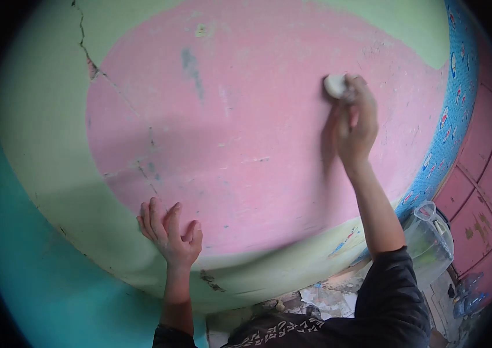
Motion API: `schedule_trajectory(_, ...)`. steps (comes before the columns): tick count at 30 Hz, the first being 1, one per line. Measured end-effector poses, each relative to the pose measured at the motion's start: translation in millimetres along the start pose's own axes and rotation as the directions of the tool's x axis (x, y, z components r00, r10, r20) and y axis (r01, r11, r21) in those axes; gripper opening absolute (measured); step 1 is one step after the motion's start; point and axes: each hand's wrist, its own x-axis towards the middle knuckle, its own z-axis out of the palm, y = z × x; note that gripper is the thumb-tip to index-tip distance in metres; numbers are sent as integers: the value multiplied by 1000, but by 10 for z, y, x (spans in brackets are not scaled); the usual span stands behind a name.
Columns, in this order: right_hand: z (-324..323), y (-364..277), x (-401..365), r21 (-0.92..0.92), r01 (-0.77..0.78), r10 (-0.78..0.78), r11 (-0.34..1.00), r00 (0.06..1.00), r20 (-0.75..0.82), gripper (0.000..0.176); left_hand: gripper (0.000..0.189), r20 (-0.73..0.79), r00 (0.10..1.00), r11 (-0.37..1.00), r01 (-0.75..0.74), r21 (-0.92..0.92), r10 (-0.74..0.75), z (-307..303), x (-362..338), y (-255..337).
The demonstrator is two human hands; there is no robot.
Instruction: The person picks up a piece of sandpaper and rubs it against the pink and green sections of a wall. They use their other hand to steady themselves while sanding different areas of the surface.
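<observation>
My right hand (357, 119) is raised at the right side of the pink painted area (269, 191) of the wall. Its fingers are closed on a small whitish object (336, 86), which is at the wall surface; what exactly it is I cannot make out. Lower left, my left hand (171, 232) rests its spread, slightly bent fingers at the lower edge of the pink area, holding nothing. A crack (92, 66) runs down the wall at upper left, and grey-blue marks (192, 71) show on the pink.
Pale green paint (43, 116) surrounds the pink, with a teal wall (31, 261) at lower left. Blue patterned covering (446, 116) borders the right side. Beyond it stand pink panels (480, 151). A clear plastic bag (431, 246) and debris (330, 298) lie low at the right.
</observation>
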Motion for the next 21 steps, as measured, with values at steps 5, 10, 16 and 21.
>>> schedule_trajectory(5,-575,102,-575,257,267,-356,929,837,417,29,55,43,992,993,116,2,-116,47,-9,393)
schedule_trajectory(10,-797,846,-796,-84,-91,91,992,996,-2,32,59,63,966,963,256,-91,-251,280,-84,990)
schedule_trajectory(16,-1296,1443,-1188,45,-566,567,823,824,2,23,61,68,945,938,327,-113,-321,723,-233,1766)
schedule_trajectory(21,-1491,1640,-1707,28,-1,-6,1000,969,245,15,62,79,934,934,352,-63,-347,959,-214,2244)
